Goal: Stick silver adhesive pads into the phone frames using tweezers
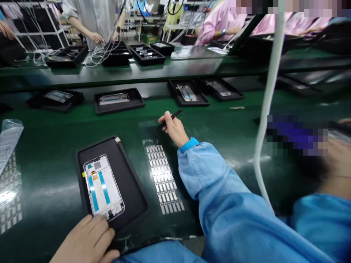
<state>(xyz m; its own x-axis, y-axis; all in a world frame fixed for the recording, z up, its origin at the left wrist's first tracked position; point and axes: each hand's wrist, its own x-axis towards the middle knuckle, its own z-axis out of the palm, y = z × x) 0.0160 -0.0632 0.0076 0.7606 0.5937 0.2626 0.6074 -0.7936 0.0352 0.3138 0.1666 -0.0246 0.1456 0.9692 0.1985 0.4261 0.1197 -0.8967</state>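
My right hand, with a blue wristband, is closed around a slim black pen-shaped tool. It is over the green work surface, just beyond a clear sheet bearing rows of small silver pieces. At the lower left, my left hand lies with fingers loosely extended at the near end of a black tray. Its fingertips reach the lower edge of a phone mid-frame, which has two blue strips and a yellow tab. Whether they press on the frame or the tray, I cannot tell.
Black trays with phone frames line the green belt ahead. More sheets of pieces lie at left. A white cable hangs at right, near a co-worker's blurred blue sleeve. Other people work behind the raised ledge.
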